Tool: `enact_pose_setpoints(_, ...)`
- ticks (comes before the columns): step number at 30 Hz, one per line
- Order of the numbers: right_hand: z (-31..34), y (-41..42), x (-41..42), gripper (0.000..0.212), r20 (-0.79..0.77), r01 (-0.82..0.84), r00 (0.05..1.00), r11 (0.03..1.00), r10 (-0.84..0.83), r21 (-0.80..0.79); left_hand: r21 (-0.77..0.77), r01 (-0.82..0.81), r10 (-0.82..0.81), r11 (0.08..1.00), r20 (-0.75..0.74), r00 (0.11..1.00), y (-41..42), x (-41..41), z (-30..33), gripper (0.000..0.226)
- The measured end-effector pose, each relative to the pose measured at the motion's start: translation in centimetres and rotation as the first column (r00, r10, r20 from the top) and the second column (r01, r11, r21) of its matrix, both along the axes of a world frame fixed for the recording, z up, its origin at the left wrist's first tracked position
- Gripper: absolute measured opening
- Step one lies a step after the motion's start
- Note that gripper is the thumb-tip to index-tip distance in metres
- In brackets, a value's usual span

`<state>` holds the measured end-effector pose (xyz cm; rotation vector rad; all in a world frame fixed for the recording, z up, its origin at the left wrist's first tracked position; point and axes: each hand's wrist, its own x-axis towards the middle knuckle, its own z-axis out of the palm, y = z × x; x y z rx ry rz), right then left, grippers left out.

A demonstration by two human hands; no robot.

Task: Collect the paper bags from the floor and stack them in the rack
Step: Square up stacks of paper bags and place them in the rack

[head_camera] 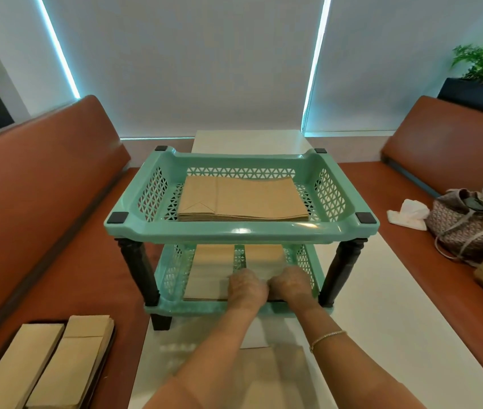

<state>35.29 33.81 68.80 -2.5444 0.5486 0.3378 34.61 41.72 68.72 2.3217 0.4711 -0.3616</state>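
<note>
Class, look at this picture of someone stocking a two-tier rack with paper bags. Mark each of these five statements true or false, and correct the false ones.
1. The mint-green plastic rack has two tiers. True.
2. The top tier is bare. False: a flat stack of brown paper bags lies in it.
3. Both hands are inside the lower tier. True: the left hand and right hand are side by side on the bags there.
4. A bracelet is on the left wrist. False: the thin bracelet is on the right wrist.
5. The two bench seats are blue. False: the padded bench seats are reddish-brown.
</note>
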Motion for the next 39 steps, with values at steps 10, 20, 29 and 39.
enact_pose_setpoints(10,0.2,-0.6,0.6,0.016,-0.043,0.077,0.996,0.997,-0.076,0.028,0.035,-0.003,0.003,0.999,-0.009,1.000,0.6,0.7,0.0,0.025)
enact_pose_setpoints(20,0.8,0.0,-0.2,0.020,-0.007,-0.010,1.000,1.000,0.010,0.019,0.084,0.026,-0.026,0.996,0.005,1.000,0.6,0.3,0.1,0.024)
enact_pose_setpoints(29,1.9,0.5,-4.3,0.050,0.293,0.019,0.953,0.977,-0.082,0.210,-0.075,0.090,-0.069,0.993,0.244,0.967,4.2,-4.2,3.0,0.024)
enact_pose_setpoints(39,-2.3,-0.1,-13.9,0.050,0.133,0.045,0.989,0.993,-0.059,0.105,0.029,0.044,-0.043,0.999,-0.035,0.998,7.4,-13.6,-2.7,0.047)
